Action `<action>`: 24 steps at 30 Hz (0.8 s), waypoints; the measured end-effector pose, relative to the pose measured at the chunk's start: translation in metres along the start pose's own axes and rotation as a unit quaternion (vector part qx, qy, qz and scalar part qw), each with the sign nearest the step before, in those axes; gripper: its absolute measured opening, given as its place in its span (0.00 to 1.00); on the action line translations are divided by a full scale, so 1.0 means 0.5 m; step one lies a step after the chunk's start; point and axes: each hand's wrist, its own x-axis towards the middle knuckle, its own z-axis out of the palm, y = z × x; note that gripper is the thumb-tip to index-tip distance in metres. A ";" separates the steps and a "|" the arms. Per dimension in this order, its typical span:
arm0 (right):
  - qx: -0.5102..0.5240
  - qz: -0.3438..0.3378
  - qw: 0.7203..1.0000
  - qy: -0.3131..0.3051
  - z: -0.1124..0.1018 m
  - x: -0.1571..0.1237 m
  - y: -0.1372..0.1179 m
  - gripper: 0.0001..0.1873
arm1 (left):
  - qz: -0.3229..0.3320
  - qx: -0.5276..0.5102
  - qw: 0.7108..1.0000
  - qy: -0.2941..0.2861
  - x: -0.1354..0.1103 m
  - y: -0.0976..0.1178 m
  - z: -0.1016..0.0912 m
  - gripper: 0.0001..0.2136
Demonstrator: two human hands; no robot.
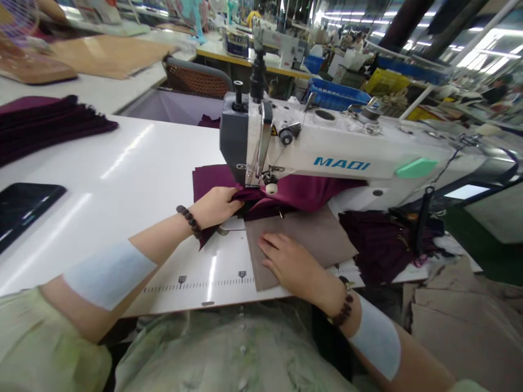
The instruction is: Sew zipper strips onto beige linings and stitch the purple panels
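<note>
A white sewing machine [343, 147] stands over the table, with maroon fabric [310, 191] spread beneath its needle area and arm. My left hand [218, 207] grips a folded edge of that fabric just left of the presser foot, thumb and fingers closed on it. Flat on a taupe fabric piece [327, 239] lies my right hand [288, 264], its fingers stretched out. The taupe piece rests in front of the machine and meets the maroon fabric at its far edge. The needle tip and the fabric right under it are hidden.
A black phone [30, 209] lies at the left, below a stack of dark maroon pieces [53, 128]. Gathered dark maroon fabric [379, 245] sits right of the taupe piece. More taupe pieces [466, 326] are at the lower right. A blue crate [339, 93] stands behind the machine.
</note>
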 end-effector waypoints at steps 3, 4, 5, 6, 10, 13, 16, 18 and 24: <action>-0.024 0.041 0.999 -0.009 -0.003 0.012 -0.014 0.17 | 0.019 0.008 1.000 0.005 -0.002 0.000 0.005 0.17; -0.027 0.055 0.998 -0.009 -0.007 0.018 -0.017 0.17 | 0.024 0.010 1.000 0.008 -0.003 0.000 0.006 0.17; -0.023 0.070 0.997 -0.011 -0.011 0.027 -0.019 0.19 | 0.027 0.016 0.999 0.010 -0.005 0.001 0.008 0.17; -0.011 0.083 0.996 -0.017 -0.015 0.036 -0.018 0.21 | 0.025 0.028 0.999 0.007 -0.006 0.003 0.009 0.17; 0.079 0.114 0.988 -0.066 -0.031 0.075 -0.003 0.33 | 0.029 0.124 0.992 -0.020 -0.011 0.009 0.014 0.21; 0.107 0.113 0.985 -0.080 -0.041 0.091 0.010 0.37 | 0.028 0.159 0.987 -0.021 -0.014 0.013 0.019 0.21; 0.135 0.102 0.983 -0.073 -0.043 0.096 0.019 0.37 | 0.024 0.171 0.985 -0.008 -0.020 0.017 0.026 0.17; 0.160 0.101 0.979 -0.072 -0.041 0.095 0.022 0.36 | 0.033 0.173 0.984 0.003 -0.024 0.020 0.033 0.13; 0.206 0.122 0.964 -0.117 -0.047 0.071 0.012 0.34 | 0.094 0.141 0.986 0.002 -0.029 0.015 0.045 0.07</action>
